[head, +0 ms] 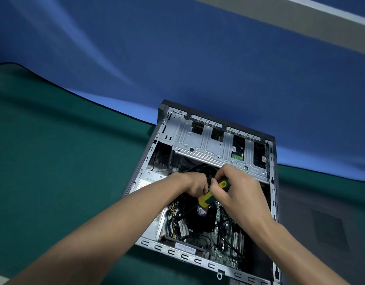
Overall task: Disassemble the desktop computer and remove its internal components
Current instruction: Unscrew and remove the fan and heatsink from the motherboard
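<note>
Case: I see the case (206,182) lying on its side on the green mat (54,161), its side panel off and the inside open to me.
Drive cage: the grey metal cage (214,145) spans the far end of the case, with a small green board (237,156) showing through one of its cut-outs.
Motherboard: the board (220,239) fills the near half, with black cables (229,233) running across it and yellow-black wires (172,219) at its left edge.
Fan: the black cooler fan (200,217) sits mid-board, a purple label at its hub, just below my hands.
Screwdriver: the yellow and dark green screwdriver (215,193) is tilted over the fan, its handle end toward me and low, its tip hidden behind my hands.
Right hand: my right hand (237,190) is wrapped round the upper part of the handle, fingers curled over it.
Left hand: my left hand (195,184) is curled right beside the handle, touching the right hand; I cannot tell whether it pinches the shaft or something under it.
Backdrop: a blue cloth (198,58) rises behind the mat.
Right of case: a grey panel (325,227) with a vent grille lies flat beside the case.
</note>
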### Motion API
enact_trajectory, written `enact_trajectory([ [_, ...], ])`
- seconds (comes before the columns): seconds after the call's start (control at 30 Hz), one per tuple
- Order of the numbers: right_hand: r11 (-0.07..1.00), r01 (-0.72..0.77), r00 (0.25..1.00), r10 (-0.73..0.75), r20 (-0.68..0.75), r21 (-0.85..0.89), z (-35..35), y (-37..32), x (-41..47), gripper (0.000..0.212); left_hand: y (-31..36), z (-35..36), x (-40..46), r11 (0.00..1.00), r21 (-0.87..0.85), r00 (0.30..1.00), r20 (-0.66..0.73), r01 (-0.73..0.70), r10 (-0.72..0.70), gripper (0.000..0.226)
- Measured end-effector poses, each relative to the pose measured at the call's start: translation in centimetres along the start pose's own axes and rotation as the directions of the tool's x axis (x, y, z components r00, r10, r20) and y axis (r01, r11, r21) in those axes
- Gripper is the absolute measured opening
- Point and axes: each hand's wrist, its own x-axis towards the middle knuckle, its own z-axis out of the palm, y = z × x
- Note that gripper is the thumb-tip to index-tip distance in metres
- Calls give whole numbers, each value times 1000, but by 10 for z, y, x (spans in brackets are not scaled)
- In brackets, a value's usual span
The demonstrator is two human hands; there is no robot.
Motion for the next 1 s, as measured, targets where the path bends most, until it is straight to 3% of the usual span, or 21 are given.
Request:
enact_trajectory([
  [0.3,1000,4,998,-4,-55,0,3,-3,-8,13,0,0,-2,998,51,999,-30,36,-34,21],
  [0.67,986,111,991,-119,-57,-121,4,-10,-13,18,3,0,-7,982,175,995,-79,70,-56,3],
  [0.83,994,90,991,-96,-94,-67,-1,-9,-13,16,5,-2,-10,991,130,999,-39,36,-31,13],
  [1.0,996,81,993,-85,-83,-50,0,-8,-14,15,10,-7,-18,966,253,995,-89,62,-41,18],
])
